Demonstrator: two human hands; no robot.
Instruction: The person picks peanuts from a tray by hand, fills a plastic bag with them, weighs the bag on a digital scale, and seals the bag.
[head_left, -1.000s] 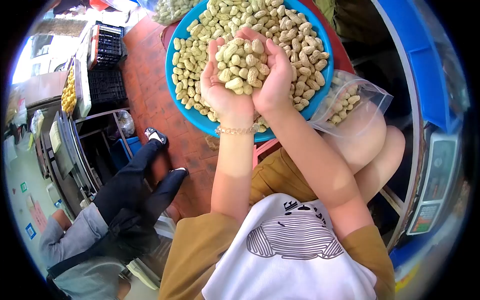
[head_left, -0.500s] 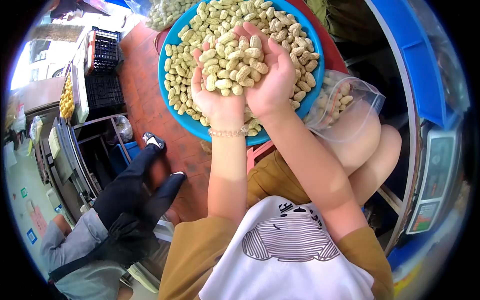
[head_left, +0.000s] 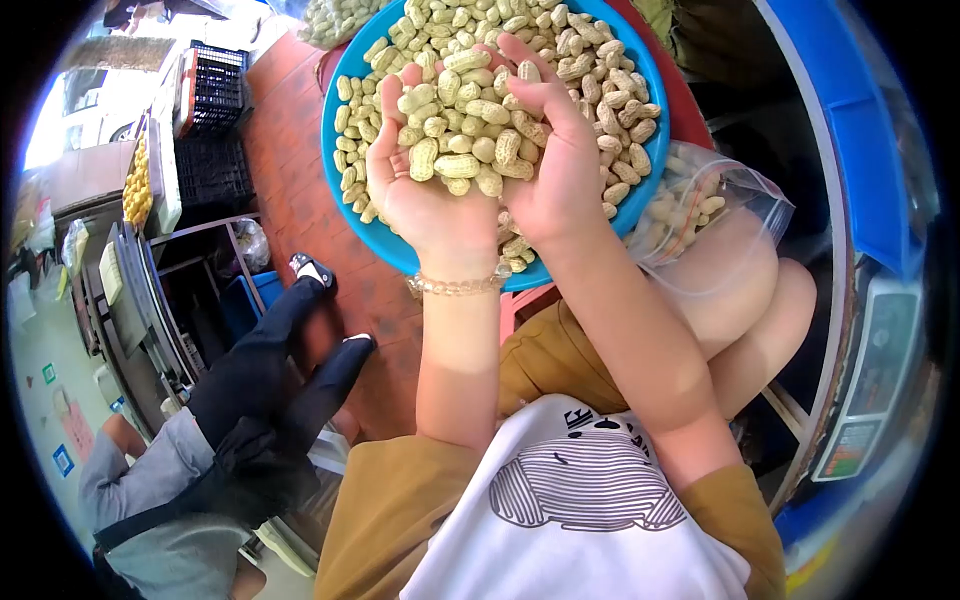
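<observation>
We observe the bare left hand [head_left: 430, 205] and bare right hand [head_left: 560, 185] cupped side by side over the round blue plastic basin [head_left: 385, 240], fingers curled around a heap of tan unshelled peanuts [head_left: 465, 125]. We record loose peanuts [head_left: 622, 105] within the basin, a clear plastic zip bag [head_left: 690, 215] at its right, and black plastic crates [head_left: 217, 90] well to its left.
</observation>
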